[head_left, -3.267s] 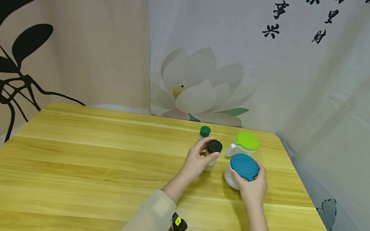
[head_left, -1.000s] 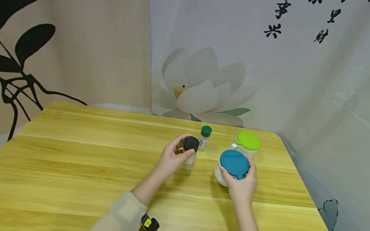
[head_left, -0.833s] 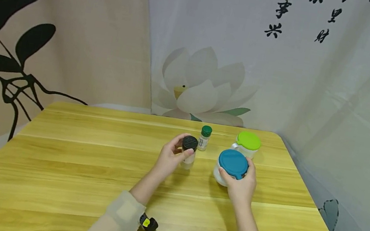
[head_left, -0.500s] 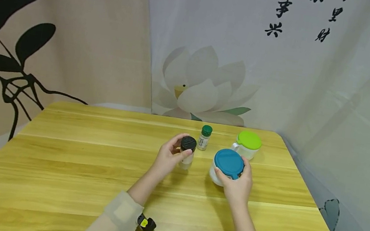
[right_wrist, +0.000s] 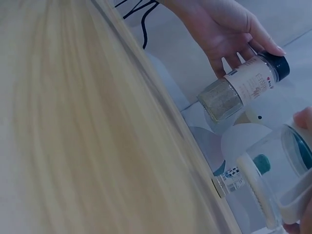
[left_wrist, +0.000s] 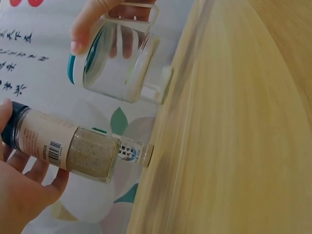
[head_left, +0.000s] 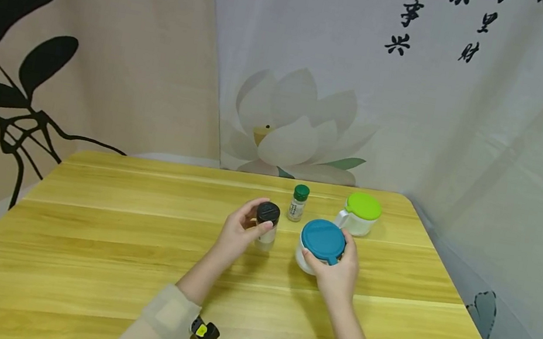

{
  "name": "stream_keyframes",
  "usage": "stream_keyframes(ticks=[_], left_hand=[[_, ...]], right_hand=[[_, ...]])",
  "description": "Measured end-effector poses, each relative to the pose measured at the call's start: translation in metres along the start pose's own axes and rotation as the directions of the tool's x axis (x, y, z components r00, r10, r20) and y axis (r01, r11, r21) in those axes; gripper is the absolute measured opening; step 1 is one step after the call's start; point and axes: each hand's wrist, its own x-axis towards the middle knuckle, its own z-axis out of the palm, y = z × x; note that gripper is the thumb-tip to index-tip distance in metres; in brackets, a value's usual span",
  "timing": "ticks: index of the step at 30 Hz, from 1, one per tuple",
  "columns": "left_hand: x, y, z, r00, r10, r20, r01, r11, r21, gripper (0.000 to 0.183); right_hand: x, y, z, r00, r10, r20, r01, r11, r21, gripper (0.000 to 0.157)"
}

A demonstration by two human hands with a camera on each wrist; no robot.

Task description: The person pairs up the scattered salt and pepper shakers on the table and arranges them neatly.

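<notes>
My left hand grips a spice jar by its upper part, thumb near the black lid. In the left wrist view this glass spice jar shows a paper label and grey-brown powder, with a gap between its base and the table. To its right, my right hand holds a seasoning pot with a blue lid. The left wrist view shows the pot as clear, with a white handle, its base off the tabletop. Both containers are roughly upright and apart from each other.
Behind the held jars a small green-capped bottle stands on the wooden table. A pot with a lime-green lid and white handle stands at the back right. A printed curtain hangs beyond the far edge.
Both hands have moved left with the jars they hold. The spice jar no longer overlaps the green-capped bottle, and the blue-lidded pot has come away from in front of the lime-lidded one.
</notes>
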Motion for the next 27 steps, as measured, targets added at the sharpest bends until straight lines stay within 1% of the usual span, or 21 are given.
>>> stream_keyframes(ticks=[1, 8, 10, 15, 21, 27], left_hand=[[-0.001, 0.0, -0.001, 1.0, -0.004, 0.003, 0.004, 1.0, -0.006, 0.046], [-0.01, 0.034, -0.011, 0.998, -0.057, 0.025, 0.057, 0.998, -0.001, 0.047], [-0.011, 0.035, -0.014, 0.998, -0.052, 0.029, 0.052, 0.999, -0.005, 0.047], [-0.014, 0.036, -0.021, 0.998, -0.048, 0.037, 0.049, 0.999, -0.011, 0.047], [-0.016, 0.035, -0.028, 0.998, -0.04, 0.044, 0.039, 0.999, 0.014, 0.048], [-0.014, 0.012, -0.039, 0.998, -0.046, 0.033, 0.046, 0.999, 0.011, 0.048]], right_hand=[[-0.001, 0.0, 0.001, 1.0, 0.001, 0.001, -0.001, 1.0, 0.001, 0.092], [-0.005, -0.004, 0.006, 1.0, -0.006, 0.011, 0.006, 1.0, 0.012, 0.091], [-0.006, -0.006, 0.007, 1.0, -0.007, 0.014, 0.007, 1.0, 0.016, 0.091], [-0.009, -0.01, 0.009, 1.0, -0.005, 0.018, 0.004, 1.0, 0.027, 0.091], [-0.01, -0.013, 0.013, 1.0, -0.008, 0.006, 0.007, 0.999, 0.035, 0.092], [-0.013, -0.016, 0.021, 1.0, -0.006, -0.006, 0.006, 0.999, 0.043, 0.093]])
